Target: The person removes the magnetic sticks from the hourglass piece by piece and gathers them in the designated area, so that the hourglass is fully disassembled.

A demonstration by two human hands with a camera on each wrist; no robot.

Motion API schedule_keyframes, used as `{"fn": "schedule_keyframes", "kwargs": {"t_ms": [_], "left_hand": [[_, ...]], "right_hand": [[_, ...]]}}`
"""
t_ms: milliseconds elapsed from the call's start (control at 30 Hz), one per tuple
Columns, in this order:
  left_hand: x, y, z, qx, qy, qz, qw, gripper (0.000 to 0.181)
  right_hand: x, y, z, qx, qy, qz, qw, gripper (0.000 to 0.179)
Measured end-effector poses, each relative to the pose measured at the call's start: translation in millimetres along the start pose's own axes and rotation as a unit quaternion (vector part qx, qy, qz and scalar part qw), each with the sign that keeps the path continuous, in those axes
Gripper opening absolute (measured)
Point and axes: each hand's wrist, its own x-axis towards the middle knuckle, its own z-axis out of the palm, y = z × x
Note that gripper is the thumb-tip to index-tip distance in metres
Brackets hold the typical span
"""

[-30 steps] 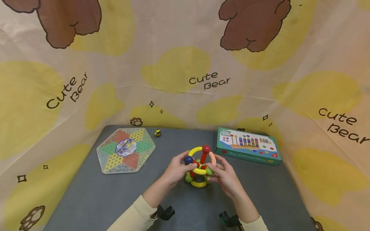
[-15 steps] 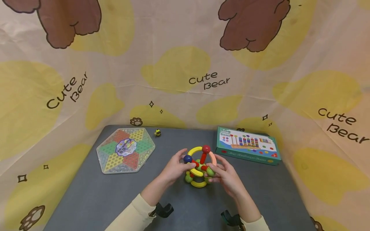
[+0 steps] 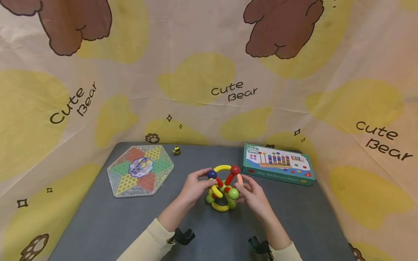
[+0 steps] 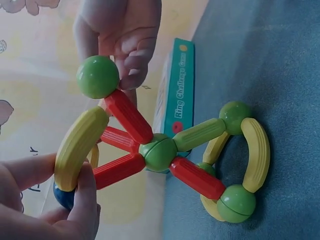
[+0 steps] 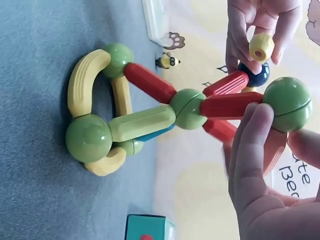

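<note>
Both hands (image 3: 196, 186) (image 3: 256, 195) grip the toy (image 4: 158, 152) (green box (image 3: 279, 163) closed).

- Hexagonal board (image 3: 140, 171) lies at far left.
- Small black-and-yellow figure (image 3: 176, 150) sits near it.
- Green "Ring Challenge Game" box (image 3: 278, 164) lies at right.
- "Cute Bear" cloth (image 3: 196, 87) hangs behind grey table (image 3: 130, 217).

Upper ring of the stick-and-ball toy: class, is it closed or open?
Open: a gap separates its front yellow stick from its green ball.
</note>
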Motion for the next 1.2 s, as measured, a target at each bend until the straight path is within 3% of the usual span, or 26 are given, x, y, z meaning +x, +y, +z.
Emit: {"fn": "schedule_keyframes", "kwargs": {"t_ms": [200, 433, 633, 833, 1033, 1200], "left_hand": [[0.0, 3.3, -0.1, 0.000, -0.005, -0.012, 0.9999, 0.054], [2.5, 2.1, 0.4, 0.001, 0.015, -0.021, 0.9997, 0.060], [4.1, 3.1, -0.2, -0.028, 0.049, -0.031, 0.9979, 0.048], [7.1, 6.0, -1.7, -0.043, 0.048, -0.029, 0.9975, 0.043], [12.4, 6.6, -1.3, -0.019, 0.045, -0.022, 0.9986, 0.030], [15.7, 6.1, -1.4, -0.003, 0.048, -0.021, 0.9986, 0.026]], "right_hand": [[5.7, -1, 2, -0.054, 0.023, -0.010, 0.9982, 0.067], [15.1, -4, 0, -0.083, 0.028, -0.018, 0.9960, 0.055], [24.5, -9, -6, -0.093, 0.013, -0.042, 0.9947, 0.057], [23.5, -14, -11, -0.111, 0.017, -0.030, 0.9932, 0.056], [21.0, -13, -16, -0.141, 0.024, -0.029, 0.9892, 0.058], [26.2, -15, -19, -0.178, 0.010, -0.060, 0.9822, 0.061]]}}
